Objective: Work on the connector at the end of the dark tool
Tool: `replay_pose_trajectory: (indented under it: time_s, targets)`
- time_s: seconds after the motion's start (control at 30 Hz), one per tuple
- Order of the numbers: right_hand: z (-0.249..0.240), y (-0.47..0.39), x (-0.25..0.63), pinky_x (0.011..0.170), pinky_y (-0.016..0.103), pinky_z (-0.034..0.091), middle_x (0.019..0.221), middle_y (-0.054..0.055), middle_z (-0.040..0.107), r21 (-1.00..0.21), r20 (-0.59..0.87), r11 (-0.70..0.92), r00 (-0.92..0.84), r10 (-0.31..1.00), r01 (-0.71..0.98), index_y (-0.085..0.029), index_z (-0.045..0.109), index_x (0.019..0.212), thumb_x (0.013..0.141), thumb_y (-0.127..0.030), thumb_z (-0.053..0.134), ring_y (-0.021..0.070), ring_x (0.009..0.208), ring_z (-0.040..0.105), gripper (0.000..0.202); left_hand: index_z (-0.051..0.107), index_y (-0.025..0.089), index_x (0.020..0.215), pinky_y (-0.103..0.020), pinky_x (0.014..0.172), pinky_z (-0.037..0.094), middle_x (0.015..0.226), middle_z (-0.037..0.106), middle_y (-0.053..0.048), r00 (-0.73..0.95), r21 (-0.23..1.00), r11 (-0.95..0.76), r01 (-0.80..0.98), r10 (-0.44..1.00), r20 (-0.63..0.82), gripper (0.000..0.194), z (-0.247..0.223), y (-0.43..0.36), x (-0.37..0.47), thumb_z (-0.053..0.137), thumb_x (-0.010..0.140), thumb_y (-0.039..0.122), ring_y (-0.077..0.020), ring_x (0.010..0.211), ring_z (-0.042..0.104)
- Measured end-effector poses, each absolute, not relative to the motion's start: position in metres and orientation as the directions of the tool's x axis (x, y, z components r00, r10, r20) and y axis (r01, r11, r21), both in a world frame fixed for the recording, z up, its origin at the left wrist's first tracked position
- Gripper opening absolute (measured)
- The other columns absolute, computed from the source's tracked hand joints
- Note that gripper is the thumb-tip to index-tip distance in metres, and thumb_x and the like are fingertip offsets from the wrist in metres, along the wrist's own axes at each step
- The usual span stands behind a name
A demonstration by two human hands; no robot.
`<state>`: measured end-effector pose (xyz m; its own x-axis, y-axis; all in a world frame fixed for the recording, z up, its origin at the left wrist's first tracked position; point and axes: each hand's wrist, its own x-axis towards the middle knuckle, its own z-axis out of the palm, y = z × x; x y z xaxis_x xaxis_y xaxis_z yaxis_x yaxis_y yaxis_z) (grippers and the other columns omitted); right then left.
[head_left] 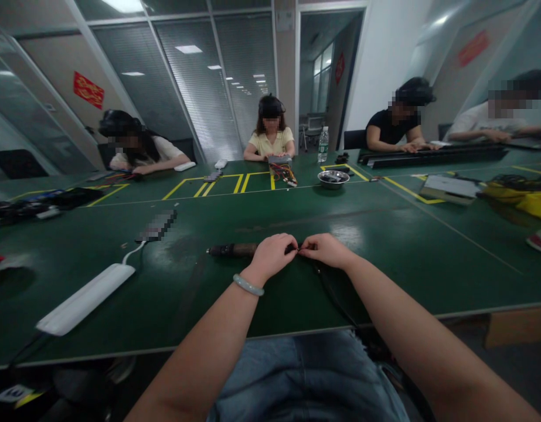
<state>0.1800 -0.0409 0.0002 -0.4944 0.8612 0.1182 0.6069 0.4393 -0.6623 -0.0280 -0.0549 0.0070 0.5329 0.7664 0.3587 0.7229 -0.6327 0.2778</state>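
Fingers of the left hand [274, 255] and right hand [329, 250] are pinched closed on a small dark piece [298, 249], beside a black-and-brown cylindrical tool [235, 250] on the green surface [411, 252].

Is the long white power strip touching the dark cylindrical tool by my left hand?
Apart. The head view shows bare green tabletop between the long white power strip and the dark cylindrical tool.
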Motion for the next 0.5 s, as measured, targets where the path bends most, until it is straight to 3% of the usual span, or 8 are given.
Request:
replay_pose_trajectory:
  time_s: [0.5]
  targets:
    - [0.0046, -0.0433, 0.1778, 0.060, 0.024, 0.040, 0.079, 0.000, 0.070, -0.621, 0.087, 0.414, -0.466, 0.881, 0.666, -0.022, 0.071, 0.082, 0.082, -0.042, 0.060, 0.0151, 0.069, 0.061, 0.023, 0.059, 0.022, 0.092, -0.033, 0.083, 0.046, 0.094, 0.062, -0.001, 0.530, 0.263, -0.609, 0.748, 0.787, 0.316, 0.008, 0.0106, -0.0565, -0.0281, 0.059, 0.087, 0.028, -0.0178, 0.090, 0.059]
